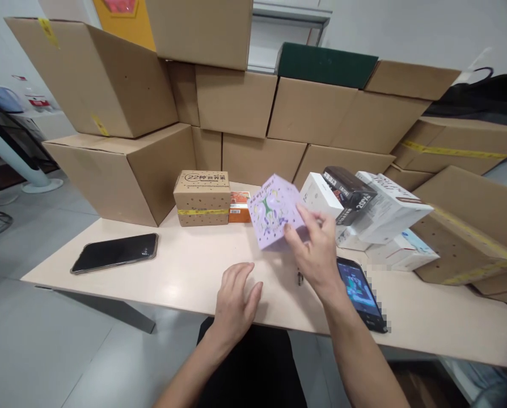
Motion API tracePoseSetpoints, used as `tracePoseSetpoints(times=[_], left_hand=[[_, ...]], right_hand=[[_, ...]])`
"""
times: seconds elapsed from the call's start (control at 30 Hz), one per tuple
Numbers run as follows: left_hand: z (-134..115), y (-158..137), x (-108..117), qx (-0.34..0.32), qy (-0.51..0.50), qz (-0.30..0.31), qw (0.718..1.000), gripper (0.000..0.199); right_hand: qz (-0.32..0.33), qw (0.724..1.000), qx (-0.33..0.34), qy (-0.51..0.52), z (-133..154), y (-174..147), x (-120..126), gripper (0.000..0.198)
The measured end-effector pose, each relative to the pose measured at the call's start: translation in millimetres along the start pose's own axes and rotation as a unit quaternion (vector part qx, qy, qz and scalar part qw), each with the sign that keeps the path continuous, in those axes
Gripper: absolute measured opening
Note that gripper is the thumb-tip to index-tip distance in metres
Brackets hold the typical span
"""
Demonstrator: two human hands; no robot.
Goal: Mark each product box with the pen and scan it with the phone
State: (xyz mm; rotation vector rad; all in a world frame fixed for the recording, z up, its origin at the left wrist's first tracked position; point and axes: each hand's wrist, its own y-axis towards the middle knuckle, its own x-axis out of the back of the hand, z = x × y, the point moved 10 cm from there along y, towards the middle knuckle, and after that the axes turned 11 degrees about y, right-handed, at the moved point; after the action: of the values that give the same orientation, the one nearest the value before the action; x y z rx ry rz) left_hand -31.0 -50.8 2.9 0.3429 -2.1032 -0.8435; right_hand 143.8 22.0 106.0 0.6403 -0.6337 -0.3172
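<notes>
A purple patterned box (270,212) is held tilted above the table, gripped at its lower right by my right hand (315,243), thumb in front. My left hand (235,297) is over the table's front edge with its fingers apart and bent, holding nothing. Behind the purple box stand a brown carton (203,198) with Chinese print and yellow tape and a small orange box (239,207), partly hidden. To the right, a white box (321,195), a black box (349,192) marked 20% and a larger white box (389,207) are piled together.
A phone with a dark screen (115,253) lies at the left of the table (185,283); a handheld device with a lit screen (359,292) lies beneath my right forearm. Large cardboard boxes (236,102) are stacked along the back, with a green box (325,65) on top. More taped cartons (461,238) stand at the right.
</notes>
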Motion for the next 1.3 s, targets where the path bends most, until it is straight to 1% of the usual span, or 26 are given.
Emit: tracePoseSetpoints(times=[0.03,0.1,0.17,0.23,0.33,0.4,0.47,0.5,0.53,0.57,0.6,0.67,0.7,0.77,0.8,0.83,0.9,0.97,1.03,1.1,1.2,1.27,1.3], left_hand=[[1.0,-1.0,-4.2,0.001,0.008,0.012,1.0,0.04],[-0.4,-2.2,-12.1,-0.012,0.029,0.037,0.999,0.039],[-2.6,-2.9,-17.8,-0.026,0.049,0.057,0.997,0.038],[-2.4,-3.4,-20.7,-0.028,0.061,0.068,0.995,0.037],[-0.5,-4.4,-21.6,-0.024,0.069,0.071,0.995,0.036],[0.1,-5.2,-21.8,-0.025,0.068,0.071,0.995,0.036],[0.3,-5.7,-22.2,-0.027,0.066,0.072,0.995,0.035],[0.4,-5.9,-22.6,-0.028,0.065,0.073,0.995,0.035],[0.6,-6.0,-23.1,-0.028,0.064,0.075,0.995,0.035],[0.9,-6.0,-23.5,-0.029,0.064,0.077,0.995,0.034],[1.1,-6.0,-23.7,-0.029,0.063,0.079,0.995,0.034],[1.3,-5.9,-23.8,-0.029,0.057,0.08,0.995,0.032],[1.2,-5.7,-23.6,-0.03,0.053,0.08,0.995,0.032],[1.0,-5.6,-23.4,-0.03,0.048,0.079,0.995,0.031],[1.1,-5.5,-23.4,-0.029,0.046,0.079,0.995,0.03],[1.3,-5.5,-23.4,-0.028,0.046,0.079,0.995,0.03],[2.1,-5.4,-23.5,-0.024,0.046,0.079,0.996,0.029],[2.7,-5.1,-23.2,-0.022,0.046,0.077,0.996,0.029],[3.3,-4.6,-22.7,-0.02,0.044,0.076,0.996,0.027],[4.6,-3.9,-22.1,-0.014,0.036,0.077,0.996,0.026],[9.3,-2.5,-19.1,0.01,-0.003,0.068,0.998,0.024],[18.9,-1.3,-15.5,0.051,-0.052,0.051,0.996,0.025],[26.9,-0.9,-13.6,0.085,-0.082,0.04,0.992,0.027]], right_hand=[[-0.015,0.999,0.029,-0.02,8.2,15.5,-3.4,0.057],[-0.029,0.996,0.07,-0.055,22.7,44.7,-20.0,0.055],[-0.012,0.993,0.087,-0.075,33.3,68.6,-48.0,0.052],[0.018,0.993,0.083,-0.084,39.8,84.8,-78.7,0.051],[0.071,0.991,0.055,-0.103,41.7,95.6,-120.2,0.051],[0.107,0.987,0.034,-0.118,38.8,96.8,-140.7,0.052],[0.139,0.982,0.023,-0.125,35.5,95.3,-151.9,0.053],[0.147,0.981,0.024,-0.123,34.5,94.2,-152.1,0.054],[0.147,0.981,0.032,-0.12,34.2,93.0,-147.7,0.056],[0.136,0.983,0.045,-0.117,34.3,91.7,-138.0,0.057],[0.115,0.984,0.062,-0.117,34.2,90.1,-123.2,0.058],[0.052,0.986,0.089,-0.132,29.4,84.8,-80.8,0.055],[0.016,0.984,0.091,-0.15,23.0,81.1,-56.4,0.051],[-0.051,0.978,0.059,-0.195,1.3,72.5,-7.4,0.046],[-0.072,0.973,0.031,-0.215,-12.7,68.1,12.8,0.045],[-0.077,0.97,0.002,-0.229,-27.4,64.1,27.3,0.045],[-0.062,0.967,-0.057,-0.242,-57.2,58.0,42.0,0.049],[-0.04,0.966,-0.107,-0.234,-81.4,53.8,43.3,0.051],[-0.036,0.968,-0.129,-0.213,-93.9,50.0,41.9,0.051],[-0.056,0.974,-0.117,-0.186,-93.3,42.9,46.1,0.051],[-0.115,0.983,-0.087,-0.117,-82.0,16.5,67.7,0.05],[-0.144,0.984,-0.105,-0.014,-82.2,-9.8,82.3,0.05],[-0.139,0.98,-0.126,0.061,-85.9,-22.5,83.5,0.051]])
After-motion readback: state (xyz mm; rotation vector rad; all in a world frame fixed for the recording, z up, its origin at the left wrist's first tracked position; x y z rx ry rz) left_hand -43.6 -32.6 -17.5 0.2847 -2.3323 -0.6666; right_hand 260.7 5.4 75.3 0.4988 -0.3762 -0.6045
